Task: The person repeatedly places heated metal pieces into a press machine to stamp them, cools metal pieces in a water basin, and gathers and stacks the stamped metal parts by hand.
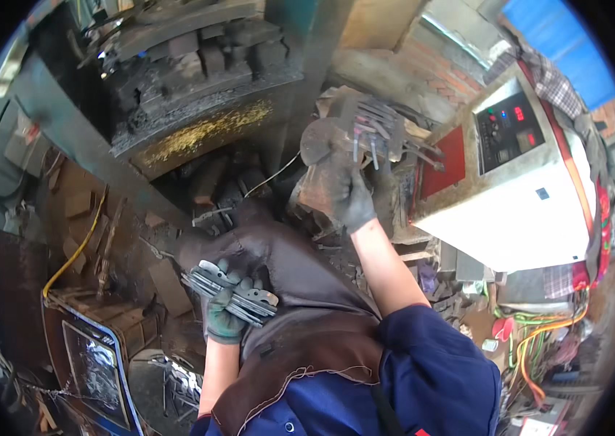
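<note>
My left hand [226, 320], in a dark grey-green glove, is closed round a bundle of flat metal pieces [233, 293]. They have scalloped edges and a few round holes, and they lie over my lap. My right hand [353, 200], also gloved, is stretched forward to a rusty brown block [320, 190] below a round dark disc [316, 141]. Its fingers are smeared and partly merge with the block, so I cannot tell whether they grip anything. Just beyond it, several metal bars [374, 120] lie side by side, some with pinkish ends.
A white cabinet with a control panel [508, 132] stands at the right. Ahead on the left is a heavy machine frame [209, 131] with stacked dark blocks. A brown leather apron [307, 349] covers my lap. Orange and green cables [529, 341] lie at lower right; a blue-framed box [96, 363] stands lower left.
</note>
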`<action>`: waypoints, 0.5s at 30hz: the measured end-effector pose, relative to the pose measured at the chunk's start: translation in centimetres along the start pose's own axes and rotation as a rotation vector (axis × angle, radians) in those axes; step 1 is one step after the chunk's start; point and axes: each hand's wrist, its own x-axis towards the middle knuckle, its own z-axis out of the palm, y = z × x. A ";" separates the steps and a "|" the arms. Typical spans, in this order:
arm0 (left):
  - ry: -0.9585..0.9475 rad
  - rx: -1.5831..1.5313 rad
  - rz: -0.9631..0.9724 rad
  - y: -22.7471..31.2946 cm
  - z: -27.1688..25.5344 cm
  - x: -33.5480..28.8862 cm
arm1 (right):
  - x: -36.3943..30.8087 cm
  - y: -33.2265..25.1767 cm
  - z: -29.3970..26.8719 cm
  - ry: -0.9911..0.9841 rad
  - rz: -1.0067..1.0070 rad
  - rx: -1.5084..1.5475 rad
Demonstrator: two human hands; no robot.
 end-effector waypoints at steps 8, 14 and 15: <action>-0.007 0.018 -0.017 -0.5 0.5 0.0 | 1.1 -0.6 4.9 0.606 -0.255 -0.516; -0.073 -0.056 -0.040 -0.7 -0.3 0.7 | -5.2 -1.7 12.8 0.094 0.210 -0.639; -0.041 -0.044 -0.050 -0.5 0.1 0.6 | -3.8 -0.1 16.0 -0.179 -0.109 -1.156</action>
